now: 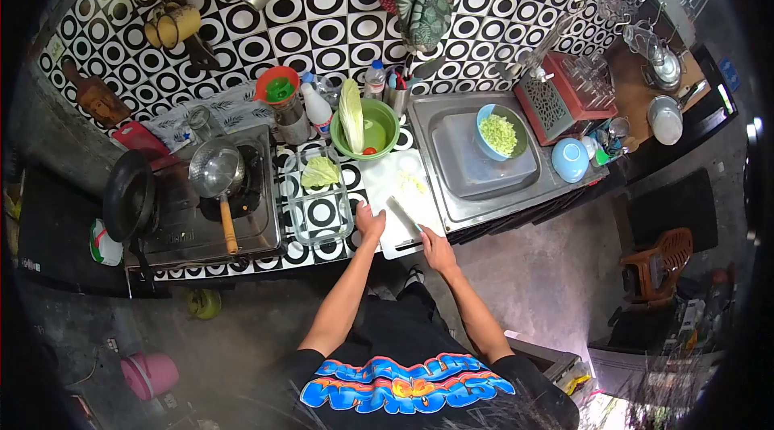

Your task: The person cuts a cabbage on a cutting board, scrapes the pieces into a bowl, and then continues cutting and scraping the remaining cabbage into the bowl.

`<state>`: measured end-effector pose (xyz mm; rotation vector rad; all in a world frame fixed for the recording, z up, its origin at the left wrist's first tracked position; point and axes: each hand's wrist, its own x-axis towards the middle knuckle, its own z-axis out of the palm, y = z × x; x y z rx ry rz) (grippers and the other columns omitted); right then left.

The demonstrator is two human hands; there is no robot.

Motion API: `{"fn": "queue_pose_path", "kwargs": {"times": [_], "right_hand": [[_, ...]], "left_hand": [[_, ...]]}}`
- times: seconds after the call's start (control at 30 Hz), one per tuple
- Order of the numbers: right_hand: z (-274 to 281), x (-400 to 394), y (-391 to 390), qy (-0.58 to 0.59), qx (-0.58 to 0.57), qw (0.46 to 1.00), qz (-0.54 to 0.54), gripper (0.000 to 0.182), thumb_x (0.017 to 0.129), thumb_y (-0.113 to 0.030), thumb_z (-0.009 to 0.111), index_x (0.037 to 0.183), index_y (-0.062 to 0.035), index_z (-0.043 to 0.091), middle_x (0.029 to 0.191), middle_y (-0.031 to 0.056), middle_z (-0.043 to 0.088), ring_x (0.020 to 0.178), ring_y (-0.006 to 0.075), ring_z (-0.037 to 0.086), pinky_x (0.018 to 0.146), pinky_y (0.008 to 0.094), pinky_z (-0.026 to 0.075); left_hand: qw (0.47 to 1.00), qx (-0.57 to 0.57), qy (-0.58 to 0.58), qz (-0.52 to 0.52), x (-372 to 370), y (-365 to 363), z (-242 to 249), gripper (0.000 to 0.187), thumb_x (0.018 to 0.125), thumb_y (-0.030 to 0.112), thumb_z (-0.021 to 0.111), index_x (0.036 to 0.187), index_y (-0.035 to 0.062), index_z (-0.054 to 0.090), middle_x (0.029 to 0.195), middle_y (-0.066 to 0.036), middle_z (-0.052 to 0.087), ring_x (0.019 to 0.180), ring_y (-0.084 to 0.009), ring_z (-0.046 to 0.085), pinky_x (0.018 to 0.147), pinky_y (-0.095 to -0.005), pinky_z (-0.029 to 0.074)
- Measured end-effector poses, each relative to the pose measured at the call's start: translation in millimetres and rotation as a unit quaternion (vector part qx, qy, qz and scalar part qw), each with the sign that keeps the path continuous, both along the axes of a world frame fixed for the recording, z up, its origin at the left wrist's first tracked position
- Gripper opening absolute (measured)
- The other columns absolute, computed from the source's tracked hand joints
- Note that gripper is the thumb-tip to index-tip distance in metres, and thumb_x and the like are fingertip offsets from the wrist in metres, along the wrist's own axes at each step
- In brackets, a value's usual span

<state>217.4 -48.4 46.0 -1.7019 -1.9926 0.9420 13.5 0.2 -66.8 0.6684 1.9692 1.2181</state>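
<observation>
My right hand (436, 249) is closed around the handle of a knife (401, 213), whose blade lies low over the white cutting board (393, 180). At the board's left edge is my left hand (371, 223), holding nothing, with its fingers apart. Small pale chopped pieces (412, 182) are scattered on the upper part of the board. Just behind it, a green bowl (385, 145) holds an upright napa cabbage (352, 120) and a red tomato (369, 151). To the left, a cabbage piece (321, 173) rests in a glass dish (321, 230).
A blue bowl (482, 125) of chopped greens stands on a translucent container (463, 176) in the sink (476, 210). At left, a saucepan (216, 168) and a dark frying pan (129, 195) sit on the stove (181, 240). An overturned light-blue bowl (570, 159) is right of the sink.
</observation>
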Motion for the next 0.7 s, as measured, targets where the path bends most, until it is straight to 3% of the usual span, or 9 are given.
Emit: {"fn": "queue_pose_path", "kwargs": {"times": [0.1, 0.13, 0.23, 0.33, 0.43, 0.47, 0.57, 0.7], "right_hand": [[4, 3, 0, 0.01, -0.005, 1.0, 0.006, 0.035, 0.103, -0.029, 0.048, 0.13, -0.012, 0.063, 0.103, 0.0286, 0.067, 0.101, 0.0483, 0.062, 0.085, 0.051, 0.051], [0, 5, 0, 0.014, -0.001, 1.0, 0.006, 0.035, 0.103, -0.029, 0.048, 0.13, -0.0119, 0.063, 0.104, 0.0284, 0.067, 0.101, 0.0481, 0.062, 0.085, 0.0508, 0.051], [-1, 7, -2, 0.021, 0.002, 1.0, 0.008, 0.035, 0.103, -0.029, 0.048, 0.13, -0.0115, 0.063, 0.106, 0.0277, 0.067, 0.102, 0.0473, 0.062, 0.086, 0.0502, 0.051], [6, 8, -5, 0.012, -0.01, 1.0, 0.01, 0.035, 0.103, -0.029, 0.048, 0.13, -0.0119, 0.063, 0.107, 0.0267, 0.067, 0.102, 0.0464, 0.063, 0.087, 0.0493, 0.052], [10, 8, -9, 0.024, -0.002, 1.0, 0.006, 0.036, 0.103, -0.029, 0.048, 0.13, -0.0121, 0.063, 0.107, 0.0261, 0.067, 0.101, 0.0463, 0.063, 0.087, 0.0488, 0.052], [10, 8, -11, 0.034, 0.017, 0.999, 0.011, 0.036, 0.102, -0.03, 0.048, 0.131, -0.013, 0.063, 0.106, 0.0259, 0.067, 0.101, 0.0466, 0.063, 0.087, 0.0491, 0.052], [17, 9, -19, 0.016, -0.021, 1.0, -0.003, 0.036, 0.102, -0.03, 0.049, 0.132, -0.0153, 0.063, 0.104, 0.0262, 0.068, 0.1, 0.0467, 0.064, 0.086, 0.0493, 0.052], [23, 13, -27, -0.001, -0.035, 0.999, 0.001, 0.035, 0.101, -0.03, 0.05, 0.132, -0.0182, 0.063, 0.103, 0.0264, 0.068, 0.098, 0.0463, 0.064, 0.084, 0.0487, 0.052]], "left_hand": [[0.998, -0.057, -0.04, -0.004, -3, 9, 14, 0.084, 0.071, 0.016, 0.084, 0.141, -0.0048, 0.042, 0.127, -0.019, 0.063, 0.114, -0.0285, 0.063, 0.098, -0.0358, 0.051], [0.994, -0.104, 0.009, -0.01, -1, 9, 30, 0.083, 0.07, 0.017, 0.084, 0.14, -0.0051, 0.044, 0.127, -0.019, 0.063, 0.114, -0.0275, 0.063, 0.097, -0.0345, 0.051], [0.992, -0.118, -0.038, -0.031, -4, 10, 48, 0.069, 0.072, 0.016, 0.083, 0.132, -0.0051, 0.054, 0.122, -0.018, 0.067, 0.109, -0.0266, 0.066, 0.092, -0.0336, 0.052], [0.991, -0.082, -0.063, -0.082, -14, 9, 30, 0.043, 0.075, 0.02, 0.08, 0.111, 0.001, 0.068, 0.106, -0.014, 0.071, 0.096, -0.0263, 0.069, 0.085, -0.038, 0.053], [0.986, -0.092, -0.085, -0.111, -18, 5, 24, 0.03, 0.082, 0.016, 0.077, 0.106, 0.0005, 0.069, 0.095, -0.009, 0.07, 0.081, -0.0206, 0.066, 0.076, -0.035, 0.053], [0.992, -0.058, -0.076, -0.088, -15, 6, 2, 0.028, 0.089, 0.015, 0.072, 0.111, -0.0005, 0.065, 0.089, -0.006, 0.067, 0.071, -0.0158, 0.061, 0.067, -0.0318, 0.05], [0.973, -0.063, -0.175, -0.135, -17, -7, 36, 0.042, 0.094, 0.015, 0.068, 0.13, -0.0022, 0.054, 0.096, -0.007, 0.069, 0.08, -0.0153, 0.064, 0.065, -0.0316, 0.052], [0.962, -0.028, -0.248, -0.114, -15, -21, 37, 0.047, 0.098, 0.015, 0.063, 0.138, -0.0022, 0.047, 0.107, -0.013, 0.07, 0.089, -0.0175, 0.066, 0.072, -0.032, 0.053]]}}
